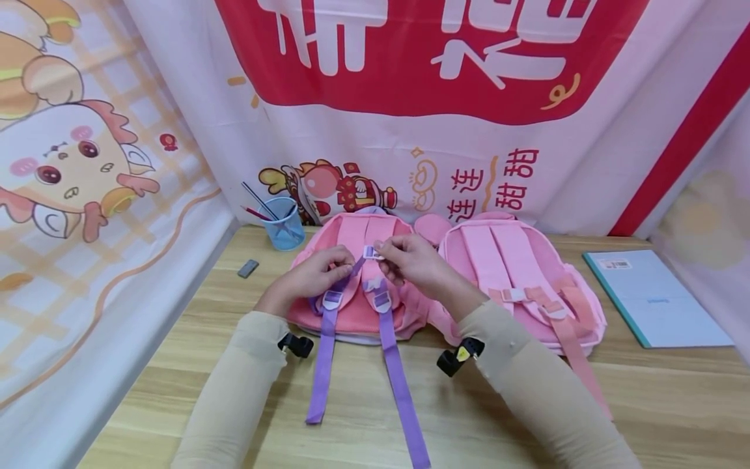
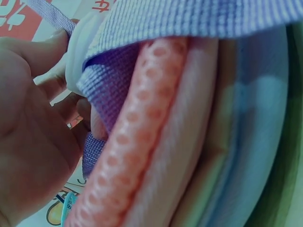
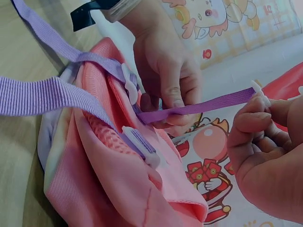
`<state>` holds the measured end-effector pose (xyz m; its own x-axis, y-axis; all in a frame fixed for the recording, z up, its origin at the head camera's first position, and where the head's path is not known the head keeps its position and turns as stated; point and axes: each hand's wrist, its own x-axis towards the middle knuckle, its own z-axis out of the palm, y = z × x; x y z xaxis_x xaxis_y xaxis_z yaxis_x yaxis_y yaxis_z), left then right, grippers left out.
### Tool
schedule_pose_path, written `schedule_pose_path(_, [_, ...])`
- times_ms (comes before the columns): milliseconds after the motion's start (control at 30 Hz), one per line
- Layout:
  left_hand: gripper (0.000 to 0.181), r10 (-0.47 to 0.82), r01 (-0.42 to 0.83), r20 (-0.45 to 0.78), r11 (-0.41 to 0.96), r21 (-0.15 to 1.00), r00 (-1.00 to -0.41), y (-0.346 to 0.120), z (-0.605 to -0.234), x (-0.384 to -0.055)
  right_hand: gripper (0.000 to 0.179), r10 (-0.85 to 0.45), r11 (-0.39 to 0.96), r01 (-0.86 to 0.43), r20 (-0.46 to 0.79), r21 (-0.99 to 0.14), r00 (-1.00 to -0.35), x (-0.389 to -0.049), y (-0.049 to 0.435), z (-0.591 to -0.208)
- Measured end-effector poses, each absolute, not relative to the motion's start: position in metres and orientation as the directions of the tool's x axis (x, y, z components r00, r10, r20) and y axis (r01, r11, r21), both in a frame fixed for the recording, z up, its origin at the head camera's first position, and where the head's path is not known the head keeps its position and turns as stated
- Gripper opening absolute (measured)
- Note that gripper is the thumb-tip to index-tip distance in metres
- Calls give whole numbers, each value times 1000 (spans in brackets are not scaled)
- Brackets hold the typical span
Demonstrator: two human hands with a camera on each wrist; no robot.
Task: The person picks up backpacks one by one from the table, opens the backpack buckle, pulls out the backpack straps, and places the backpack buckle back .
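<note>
A pink backpack (image 1: 389, 227) lies with its shoulder straps facing up. Over it, my left hand (image 1: 316, 272) pinches a short purple chest strap (image 3: 218, 102) between thumb and fingers. At the strap's far end, my right hand (image 1: 415, 260) pinches a white buckle (image 1: 372, 252); fingers partly cover it. The purple webbing runs taut between both hands in the right wrist view. White adjusters (image 1: 332, 299) sit on the shoulder straps, and two long purple webbing tails (image 1: 398, 384) hang from them onto the table. The left wrist view shows the pack's edge close up, hiding some left fingers.
A second pink backpack (image 1: 463, 251) lies right beside the first, its chest strap buckled across. Farther right is a light blue notebook (image 1: 662, 299). A blue mesh pen cup (image 1: 285, 228) and a small grey block (image 1: 248, 268) are at the left on the wooden table (image 1: 246, 378).
</note>
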<state>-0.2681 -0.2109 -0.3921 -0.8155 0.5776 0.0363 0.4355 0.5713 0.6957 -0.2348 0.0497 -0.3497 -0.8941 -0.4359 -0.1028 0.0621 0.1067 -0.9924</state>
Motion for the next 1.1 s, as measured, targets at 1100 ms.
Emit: schedule_pose_path(1100, [21, 524, 289, -212, 713, 639, -825, -207, -400, -270, 23, -239, 213, 266, -314, -940, -919, -230, 101, -386])
